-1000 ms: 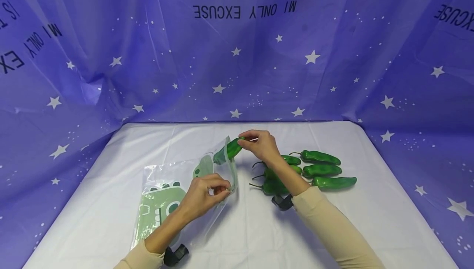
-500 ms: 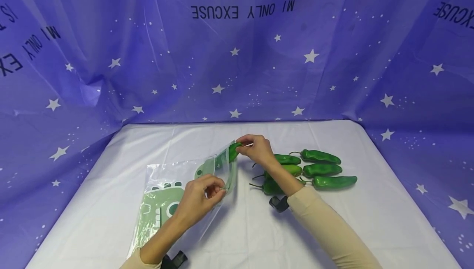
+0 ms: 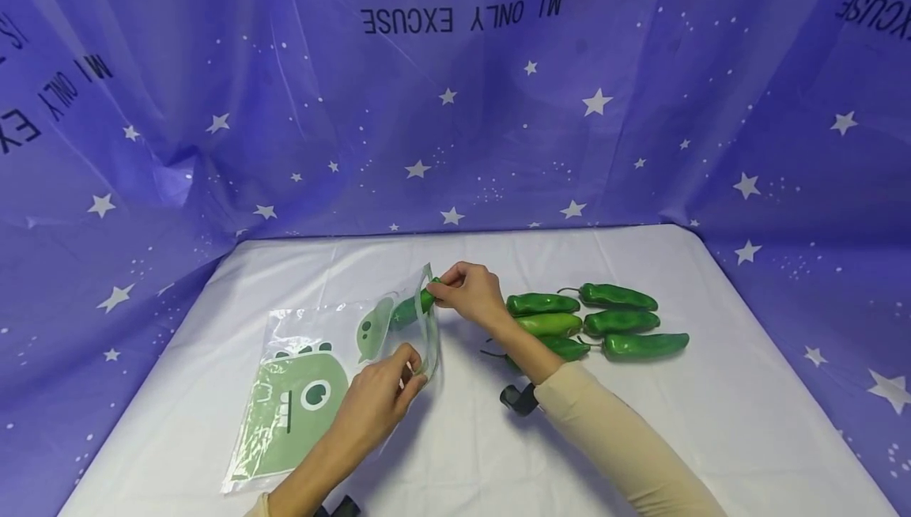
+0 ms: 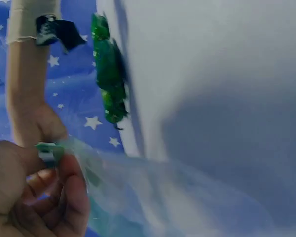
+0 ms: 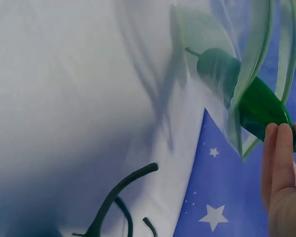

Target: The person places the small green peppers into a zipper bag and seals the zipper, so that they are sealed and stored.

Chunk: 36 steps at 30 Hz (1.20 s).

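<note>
A clear zip bag (image 3: 299,430) printed with a green cartoon monster lies slanted on the table, its mouth raised toward the right. My left hand (image 3: 377,394) pinches the near edge of that mouth between thumb and fingers; the left wrist view shows the pinched green rim (image 4: 50,154) close up. At the far side of the mouth, my right hand (image 3: 470,293) holds a green pepper (image 5: 261,106) by its tip. The stem end of this pepper is inside the bag, seen through the plastic, while the tip sticks out past the rim.
Several more green peppers (image 3: 621,322) lie in two columns right of the bag, partly behind the right forearm. One of them is lighter green (image 3: 548,325). A white cloth (image 3: 747,438) covers the table, and a purple star-printed curtain (image 3: 455,145) surrounds its back and sides.
My right hand has moved left, sliding the pepper deeper through the bag's mouth. The left hand and the bag have shifted a little to the left.
</note>
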{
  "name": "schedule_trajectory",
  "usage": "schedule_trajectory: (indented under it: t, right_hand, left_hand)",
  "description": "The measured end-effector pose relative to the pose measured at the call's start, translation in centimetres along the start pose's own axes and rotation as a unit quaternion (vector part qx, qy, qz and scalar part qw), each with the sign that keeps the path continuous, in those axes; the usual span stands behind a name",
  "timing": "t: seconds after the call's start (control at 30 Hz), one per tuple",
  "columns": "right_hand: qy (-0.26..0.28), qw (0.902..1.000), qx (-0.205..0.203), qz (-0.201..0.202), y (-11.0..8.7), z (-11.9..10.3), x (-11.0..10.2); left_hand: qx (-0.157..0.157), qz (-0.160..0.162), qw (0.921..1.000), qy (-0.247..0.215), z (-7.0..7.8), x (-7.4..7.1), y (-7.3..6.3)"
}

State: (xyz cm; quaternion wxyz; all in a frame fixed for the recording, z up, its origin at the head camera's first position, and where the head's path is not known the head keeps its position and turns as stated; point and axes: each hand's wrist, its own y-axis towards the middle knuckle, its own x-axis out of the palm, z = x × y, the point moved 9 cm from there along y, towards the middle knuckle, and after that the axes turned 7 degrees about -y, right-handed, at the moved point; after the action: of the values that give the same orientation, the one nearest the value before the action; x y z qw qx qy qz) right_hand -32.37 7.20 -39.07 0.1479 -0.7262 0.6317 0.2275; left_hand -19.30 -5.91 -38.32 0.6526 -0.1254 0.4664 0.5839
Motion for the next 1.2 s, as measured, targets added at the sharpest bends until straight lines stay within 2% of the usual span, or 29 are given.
schedule_trajectory:
  t: [0.1, 0.23, 0.4, 0.5, 0.6, 0.73, 0.9, 0.97, 1.03, 1.2]
  right_hand:
    - [-0.008, 1.0, -0.001, -0.002, 0.0, -0.5, 0.3]
    - [-0.045, 0.9987, -0.024, 0.011, 0.1, -0.9, 0.5]
    - [-0.082, 0.9935, -0.059, 0.052, 0.6, -0.8, 0.4]
    - [-0.099, 0.9912, -0.063, 0.061, 1.0, -0.3, 0.4]
    - [-0.123, 0.9888, -0.061, 0.058, 1.1, 0.4, 0.4]
    - [-0.166, 0.9831, -0.061, 0.047, 1.0, 1.1, 0.6]
    - [-0.199, 0.9774, -0.064, 0.033, 0.7, 1.4, 0.7]
    - [-0.211, 0.9751, -0.061, 0.03, 0.6, 1.5, 0.8]
    - [-0.219, 0.9738, -0.055, 0.029, 0.6, 1.7, 0.8]
    - [-0.212, 0.9755, -0.043, 0.04, 0.6, 2.3, 0.6]
  left_hand:
    - [-0.002, -0.005, 0.9997, -0.023, -0.6, 0.4, 0.1]
    - [-0.003, 0.006, 0.9995, -0.032, -1.2, 0.5, 0.2]
    - [-0.004, 0.026, 0.9991, -0.033, -1.1, 0.2, 0.1]
    - [-0.006, 0.041, 0.9989, -0.023, -1.0, 0.0, 0.0]
    - [-0.004, 0.067, 0.9976, -0.018, -0.8, -0.5, -0.3]
    - [-0.008, 0.118, 0.9928, -0.019, -0.9, -1.7, -0.7]
    - [-0.038, 0.165, 0.9855, -0.012, -1.5, -3.4, -1.2]
    - [-0.058, 0.165, 0.9845, -0.014, -1.8, -3.7, -1.3]
    - [-0.081, 0.151, 0.9851, -0.019, -2.0, -3.8, -1.6]
    - [-0.119, 0.087, 0.9887, -0.026, -1.9, -3.5, -2.5]
